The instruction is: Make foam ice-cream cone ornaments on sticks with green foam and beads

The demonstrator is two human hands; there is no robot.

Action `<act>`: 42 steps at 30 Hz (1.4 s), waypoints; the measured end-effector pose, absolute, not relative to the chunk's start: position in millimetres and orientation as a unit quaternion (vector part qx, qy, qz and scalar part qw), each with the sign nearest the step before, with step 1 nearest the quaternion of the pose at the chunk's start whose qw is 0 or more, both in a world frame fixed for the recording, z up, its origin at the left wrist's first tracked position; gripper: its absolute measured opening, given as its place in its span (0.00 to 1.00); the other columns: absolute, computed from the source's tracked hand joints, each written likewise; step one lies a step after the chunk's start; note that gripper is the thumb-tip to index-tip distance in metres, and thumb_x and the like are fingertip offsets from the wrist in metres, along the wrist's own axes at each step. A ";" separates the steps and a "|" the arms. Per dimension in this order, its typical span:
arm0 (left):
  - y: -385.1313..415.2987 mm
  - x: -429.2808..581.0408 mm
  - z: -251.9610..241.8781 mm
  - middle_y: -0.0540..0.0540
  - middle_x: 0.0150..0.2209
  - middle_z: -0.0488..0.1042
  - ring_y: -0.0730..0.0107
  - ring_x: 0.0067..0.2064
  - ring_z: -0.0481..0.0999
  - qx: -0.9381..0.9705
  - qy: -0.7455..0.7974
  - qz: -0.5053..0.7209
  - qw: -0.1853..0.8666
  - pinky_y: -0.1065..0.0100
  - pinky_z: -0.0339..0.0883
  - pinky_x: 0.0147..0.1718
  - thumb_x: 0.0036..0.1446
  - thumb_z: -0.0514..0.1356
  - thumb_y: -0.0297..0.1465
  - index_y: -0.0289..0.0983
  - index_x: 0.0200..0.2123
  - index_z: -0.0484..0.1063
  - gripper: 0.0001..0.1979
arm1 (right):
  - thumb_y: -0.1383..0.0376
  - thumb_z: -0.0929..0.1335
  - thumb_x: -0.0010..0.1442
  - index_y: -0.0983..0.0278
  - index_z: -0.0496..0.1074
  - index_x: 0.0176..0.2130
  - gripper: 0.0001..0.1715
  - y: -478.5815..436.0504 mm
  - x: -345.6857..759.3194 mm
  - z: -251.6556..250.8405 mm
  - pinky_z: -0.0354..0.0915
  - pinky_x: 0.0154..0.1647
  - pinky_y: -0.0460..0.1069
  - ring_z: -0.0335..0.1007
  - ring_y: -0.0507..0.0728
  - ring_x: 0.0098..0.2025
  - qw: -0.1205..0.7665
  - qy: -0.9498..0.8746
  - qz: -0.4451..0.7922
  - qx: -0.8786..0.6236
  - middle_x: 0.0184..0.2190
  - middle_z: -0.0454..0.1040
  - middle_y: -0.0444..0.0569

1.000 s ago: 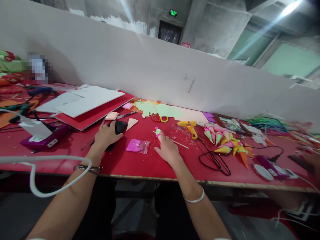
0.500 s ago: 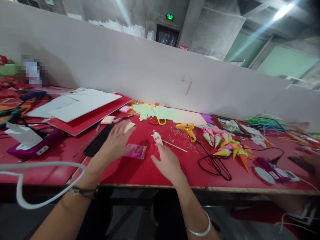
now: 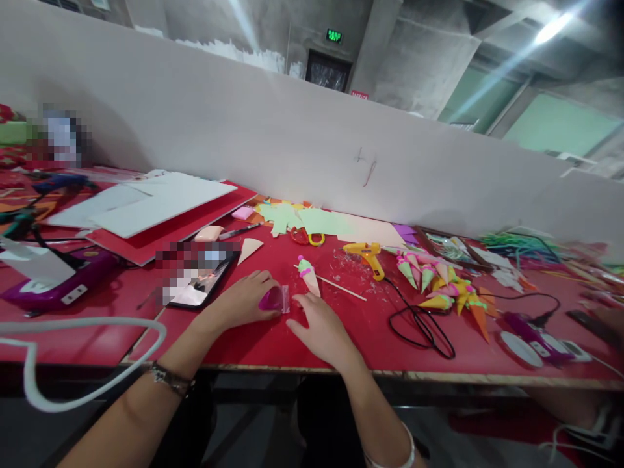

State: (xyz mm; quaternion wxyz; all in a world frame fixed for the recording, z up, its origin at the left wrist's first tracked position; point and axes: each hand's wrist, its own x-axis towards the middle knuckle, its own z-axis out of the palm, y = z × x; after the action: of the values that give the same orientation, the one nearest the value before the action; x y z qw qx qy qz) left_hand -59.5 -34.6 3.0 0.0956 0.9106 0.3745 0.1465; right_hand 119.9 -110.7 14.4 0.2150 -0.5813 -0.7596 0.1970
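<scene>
Thumb and fingers of our left grip (image 3: 244,302) curl around a small clear plastic bag with magenta contents (image 3: 271,299); we cannot tell whether they are clamped on it. Our right grip (image 3: 322,328) has its thumb and fingers apart, just beside the bag. Just beyond that grip we see a pale green-and-peach cone with pink trim (image 3: 308,274) on the red counter (image 3: 258,344), a thin pale stick (image 3: 344,288) showing on both its sides. Beyond our left grip lies a black smartphone with a lit screen (image 3: 207,279).

Red tabletop (image 3: 263,348), pale partition (image 3: 234,117) behind, grey concrete wall (image 3: 419,55), green exit sign (image 3: 334,35), 1 bright ceiling light (image 3: 553,28)
</scene>
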 end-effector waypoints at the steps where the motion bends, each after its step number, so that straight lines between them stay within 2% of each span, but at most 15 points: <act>1: -36.8 -56.9 4.2 0.43 0.37 0.66 0.61 0.41 0.67 0.911 0.371 0.149 0.100 0.64 0.61 0.39 0.45 0.57 0.38 0.36 0.37 0.66 0.16 | 0.60 0.63 0.53 0.63 0.61 0.49 0.23 -110.6 120.1 14.1 0.59 0.48 0.54 0.60 0.58 0.49 0.229 -0.756 0.213 -0.575 0.45 0.65 0.53; 5: -42.4 -54.0 10.3 0.43 0.40 0.67 0.63 0.40 0.69 0.902 0.371 0.170 0.140 0.66 0.63 0.36 0.47 0.55 0.35 0.37 0.41 0.62 0.17 | 0.63 0.63 0.52 0.60 0.59 0.49 0.23 -111.1 119.0 15.8 0.63 0.43 0.49 0.64 0.53 0.43 0.315 -0.719 0.307 -0.539 0.43 0.66 0.49; 9: -45.9 -56.4 19.1 0.41 0.46 0.66 0.61 0.45 0.68 0.895 0.359 0.203 0.170 0.64 0.62 0.41 0.48 0.55 0.34 0.37 0.47 0.57 0.22 | 0.65 0.63 0.52 0.60 0.59 0.48 0.21 -113.4 116.9 21.0 0.64 0.39 0.46 0.65 0.51 0.40 0.393 -0.663 0.370 -0.519 0.40 0.66 0.48; 15: -49.8 -54.8 20.0 0.39 0.51 0.63 0.61 0.50 0.64 0.905 0.317 0.235 0.158 0.62 0.59 0.47 0.48 0.54 0.32 0.36 0.52 0.54 0.26 | 0.66 0.64 0.52 0.60 0.60 0.44 0.17 -116.9 114.4 21.4 0.64 0.39 0.46 0.64 0.51 0.41 0.429 -0.640 0.388 -0.505 0.40 0.65 0.47; 22: -47.6 -55.1 15.6 0.38 0.50 0.63 0.57 0.50 0.64 0.909 0.325 0.225 0.132 0.59 0.59 0.46 0.47 0.55 0.44 0.36 0.52 0.56 0.30 | 0.66 0.63 0.52 0.60 0.60 0.44 0.17 -123.3 113.0 28.4 0.63 0.42 0.47 0.64 0.51 0.44 0.425 -0.640 0.412 -0.491 0.40 0.66 0.46; 27: -51.2 -56.6 25.2 0.40 0.48 0.64 0.59 0.48 0.64 0.909 0.318 0.224 0.152 0.61 0.59 0.46 0.48 0.55 0.44 0.37 0.51 0.58 0.29 | 0.65 0.63 0.53 0.59 0.61 0.46 0.18 -129.6 113.7 30.2 0.63 0.44 0.46 0.65 0.50 0.43 0.417 -0.646 0.427 -0.477 0.42 0.67 0.46; 33: -55.9 -53.5 29.3 0.41 0.46 0.64 0.61 0.47 0.64 0.918 0.280 0.224 0.170 0.62 0.58 0.45 0.49 0.55 0.43 0.39 0.52 0.57 0.28 | 0.62 0.64 0.53 0.60 0.63 0.47 0.20 -130.6 112.1 26.7 0.61 0.48 0.48 0.62 0.52 0.48 0.416 -0.675 0.366 -0.486 0.46 0.65 0.47; 38: -59.1 -50.2 30.7 0.44 0.39 0.66 0.65 0.40 0.66 0.928 0.262 0.214 0.156 0.67 0.61 0.38 0.48 0.55 0.43 0.40 0.50 0.60 0.26 | 0.63 0.65 0.52 0.61 0.66 0.44 0.18 -130.5 110.0 31.2 0.59 0.49 0.50 0.63 0.54 0.47 0.372 -0.709 0.370 -0.471 0.45 0.68 0.47; 42: -62.5 -49.1 29.5 0.44 0.39 0.65 0.65 0.40 0.65 0.937 0.258 0.209 0.111 0.67 0.61 0.36 0.48 0.57 0.41 0.40 0.49 0.60 0.25 | 0.62 0.65 0.52 0.63 0.68 0.42 0.16 -130.8 107.3 31.0 0.62 0.45 0.50 0.66 0.54 0.43 0.363 -0.700 0.401 -0.466 0.41 0.71 0.48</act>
State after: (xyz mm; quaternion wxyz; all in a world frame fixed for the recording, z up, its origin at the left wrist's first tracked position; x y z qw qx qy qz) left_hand -49.1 -62.5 29.5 0.1108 0.9368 0.2576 0.2093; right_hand 107.3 -130.8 31.0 0.3630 -0.4656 -0.7004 0.4010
